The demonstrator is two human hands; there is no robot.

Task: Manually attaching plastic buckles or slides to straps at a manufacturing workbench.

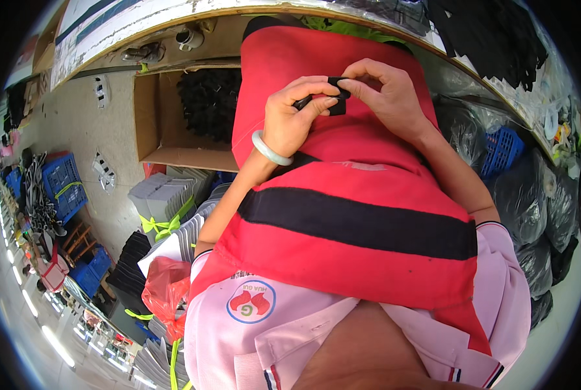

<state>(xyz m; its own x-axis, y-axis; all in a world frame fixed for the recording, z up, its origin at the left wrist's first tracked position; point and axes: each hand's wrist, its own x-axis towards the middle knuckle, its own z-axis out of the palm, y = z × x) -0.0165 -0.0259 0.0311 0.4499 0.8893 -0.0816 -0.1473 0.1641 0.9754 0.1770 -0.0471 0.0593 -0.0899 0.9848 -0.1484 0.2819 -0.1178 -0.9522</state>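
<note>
— Crates (63,185) of blue plastic sit far left on the floor, then grey bundled stacks (163,198) tied with yellow-green strap, and a red plastic bag (163,292) below them.

— And the cardboard box (157,123)?

— Open, brown, with dark parts (209,104) heaped inside.

— The hands?

— Left hand (293,117), with a pale bangle (269,149), is closed on a small black clip (332,97); right hand (384,94) pinches the same piece from the other side, over the red apron (349,169).

— Risk?

— I'd judge the clip could slip from such narrow fingertip holds and drop into the lap. Black bags (537,214) lie far right.
</note>
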